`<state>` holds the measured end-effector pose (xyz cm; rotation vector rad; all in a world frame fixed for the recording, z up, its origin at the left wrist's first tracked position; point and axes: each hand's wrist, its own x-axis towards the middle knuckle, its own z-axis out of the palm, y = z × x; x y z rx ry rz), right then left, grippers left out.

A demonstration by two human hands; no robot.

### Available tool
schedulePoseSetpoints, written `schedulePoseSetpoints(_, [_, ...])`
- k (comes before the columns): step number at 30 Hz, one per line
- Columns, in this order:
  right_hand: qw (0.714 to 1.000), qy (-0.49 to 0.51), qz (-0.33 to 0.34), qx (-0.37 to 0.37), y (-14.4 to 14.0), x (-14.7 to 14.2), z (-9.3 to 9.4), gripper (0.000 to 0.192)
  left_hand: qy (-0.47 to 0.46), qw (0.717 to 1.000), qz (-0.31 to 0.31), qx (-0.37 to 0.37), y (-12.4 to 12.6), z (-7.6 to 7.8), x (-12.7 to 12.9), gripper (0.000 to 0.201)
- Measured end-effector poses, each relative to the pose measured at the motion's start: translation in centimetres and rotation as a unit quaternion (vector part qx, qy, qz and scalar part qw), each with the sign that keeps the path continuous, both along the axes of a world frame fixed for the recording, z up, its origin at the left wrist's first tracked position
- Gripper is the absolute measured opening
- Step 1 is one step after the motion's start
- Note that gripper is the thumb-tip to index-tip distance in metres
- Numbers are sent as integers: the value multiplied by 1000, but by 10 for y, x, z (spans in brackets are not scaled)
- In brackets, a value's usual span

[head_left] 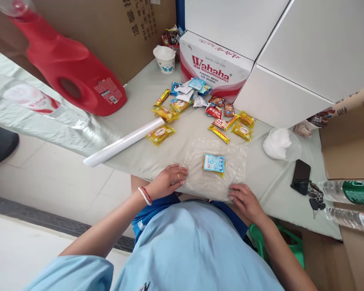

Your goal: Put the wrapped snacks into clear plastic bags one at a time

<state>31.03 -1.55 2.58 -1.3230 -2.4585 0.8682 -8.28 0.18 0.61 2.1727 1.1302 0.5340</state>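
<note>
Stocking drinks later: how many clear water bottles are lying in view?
3: one Wahaha-labelled bottle at the table's far left by the red jug, and two at the right edge, green-labelled above white-labelled. Boxes may hide more.

My head camera looks steeply down from close above at the pale grey table [269, 178], facing forward toward stacked white cardboard boxes [291, 56].

The table [269, 182] carries snack packets [200, 109], a plastic sheet [230, 169], a roll [124, 142] and a phone [301, 176].
</note>
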Motion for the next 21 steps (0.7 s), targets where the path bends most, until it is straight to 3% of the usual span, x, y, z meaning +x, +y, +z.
schedulePoseSetpoints(3, [997,47,-33,-57,23,4,13,30,-46,997,24,-58,27,17,-1,33])
schedulePoseSetpoints(6, [987,76,-112,-84,52,6,28,37,-92,989,66,-90,55,26,1,35])
schedulePoseSetpoints(9, [977,107,-154,-101,78,5,28,41,-99,985,119,-82,79,20,8,32])
schedulePoseSetpoints(13, [968,99,-202,-114,99,2,7,41,-22,980,196,-29,98,0,24,25])
schedulePoseSetpoints(17, [966,0,-258,-32,106,3,-6,33,11,963,269,24,104,-8,27,19])
schedulePoseSetpoints(21, [963,-39,-254,85,117,-4,10,34,16,916,386,112,93,12,17,24])
